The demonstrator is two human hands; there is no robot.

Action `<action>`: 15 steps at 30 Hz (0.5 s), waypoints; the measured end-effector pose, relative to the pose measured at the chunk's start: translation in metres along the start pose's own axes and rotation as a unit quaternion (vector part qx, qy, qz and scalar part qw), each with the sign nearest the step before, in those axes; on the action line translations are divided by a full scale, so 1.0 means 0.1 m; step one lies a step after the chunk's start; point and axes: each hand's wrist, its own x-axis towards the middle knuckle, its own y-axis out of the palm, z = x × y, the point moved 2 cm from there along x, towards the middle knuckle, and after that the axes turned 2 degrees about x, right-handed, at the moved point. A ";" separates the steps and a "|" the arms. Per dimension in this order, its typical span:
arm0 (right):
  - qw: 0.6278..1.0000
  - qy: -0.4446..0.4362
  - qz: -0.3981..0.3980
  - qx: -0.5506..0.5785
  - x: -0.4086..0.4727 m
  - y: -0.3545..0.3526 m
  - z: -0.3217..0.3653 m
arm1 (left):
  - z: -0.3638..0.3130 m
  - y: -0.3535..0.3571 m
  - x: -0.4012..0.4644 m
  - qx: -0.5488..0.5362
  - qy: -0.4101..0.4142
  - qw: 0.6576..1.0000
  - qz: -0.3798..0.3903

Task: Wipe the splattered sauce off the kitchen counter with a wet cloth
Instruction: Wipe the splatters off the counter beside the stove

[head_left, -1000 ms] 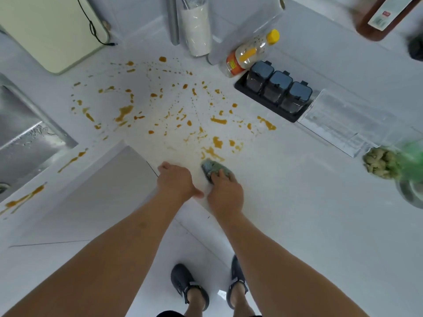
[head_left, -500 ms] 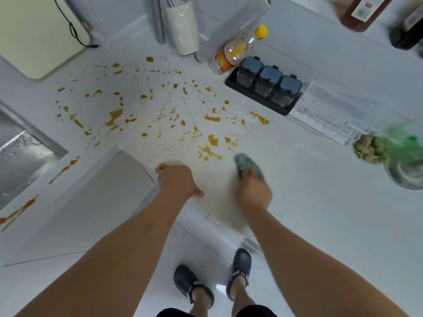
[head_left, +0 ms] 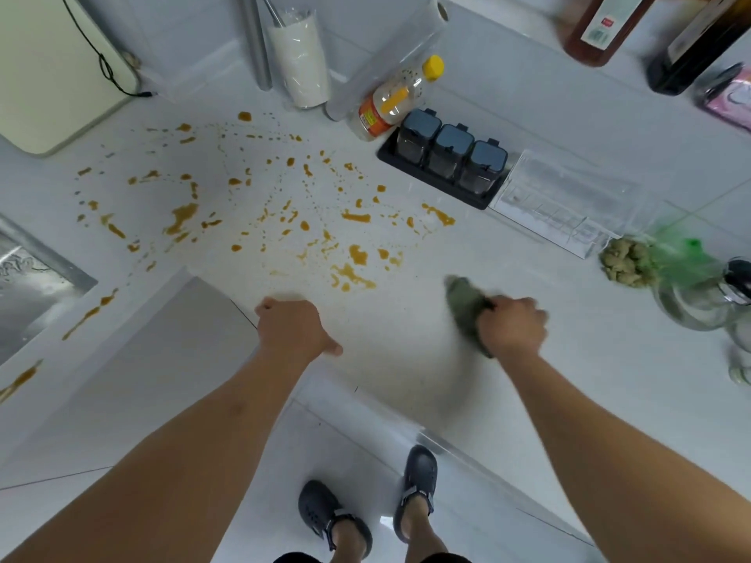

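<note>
White L-shaped kitchen counter (head_left: pixel 406 359), seen from above, w/ pale floor below. Wet cloth (head_left: pixel 467 308), grey-green and bunched, lies on the counter toward the front edge, just right of the nearest sauce blotches; it's motion-blurred. Right hand (head_left: pixel 511 327) sits on top of it, fingers curled round the cloth's near end, gripping it against the surface. Left hand (head_left: pixel 290 327) is apart from the cloth, at the counter's inner corner, knuckles up w/ fingers bent under & thumb sticking out to the right; it holds nothing, resting on the counter.

Sauce splatter (head_left: pixel 284 213): orange-brown drops & streaks fanned across the counter beyond both hands, w/ more streaks along the edge by the sink (head_left: pixel 28 286) at left.

Further back: black rack of three spice jars (head_left: pixel 449 156), a yellow-capped bottle (head_left: pixel 396 101) leaning beside it, a white cup (head_left: pixel 300 58), a clear plastic tray (head_left: pixel 561 201). Cream cutting board (head_left: pixel 48 63) at far left. Dark bottles at top right, blurred. Person's feet in dark clogs (head_left: pixel 418 485) on the floor.
</note>
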 end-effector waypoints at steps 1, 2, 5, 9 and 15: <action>1.000 0.017 -0.011 0.005 0.11 -0.04 -0.12 | 0.00 0.00 0.00 0.003 0.000 1.000 -0.001; 0.999 0.014 -0.004 0.029 0.17 -0.04 -0.18 | 0.00 0.00 0.00 0.003 0.000 1.000 -0.003; 0.996 -0.068 0.036 0.046 0.10 0.12 -0.02 | -0.01 -0.01 0.00 -0.004 -0.009 1.000 -0.007; 0.983 -0.180 0.040 0.024 -0.43 0.51 0.65 | -0.02 -0.02 -0.06 -0.010 -0.016 1.000 -0.009; 0.919 -0.357 0.163 -0.026 -1.15 0.79 1.35 | -0.03 -0.03 -0.08 -0.052 -0.033 0.998 -0.032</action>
